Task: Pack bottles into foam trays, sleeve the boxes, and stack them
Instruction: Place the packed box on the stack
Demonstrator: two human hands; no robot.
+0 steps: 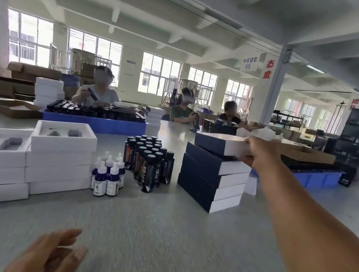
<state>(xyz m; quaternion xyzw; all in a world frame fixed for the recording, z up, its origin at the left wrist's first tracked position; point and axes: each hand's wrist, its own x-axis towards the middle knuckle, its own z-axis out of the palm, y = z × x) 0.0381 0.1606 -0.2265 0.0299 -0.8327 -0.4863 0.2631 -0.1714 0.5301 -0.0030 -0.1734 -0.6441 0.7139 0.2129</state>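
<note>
Grey table [161, 235]; right hand [260, 153] grips top sleeved box [220, 144]; left hand [53, 256] open, empty.

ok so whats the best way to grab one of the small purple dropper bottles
Pinch a front dropper bottle by its white cap, coming straight down from above. They stand upright, packed close together with the tall dark bottles right behind, so the sides are crowded but the narrow caps stick up free.

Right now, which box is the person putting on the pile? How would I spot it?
Find the stack of dark blue sleeved boxes right of the tall dark bottles. The top box is the one, gripped at its end by the right hand. Only it sits crooked on the stack.
</note>
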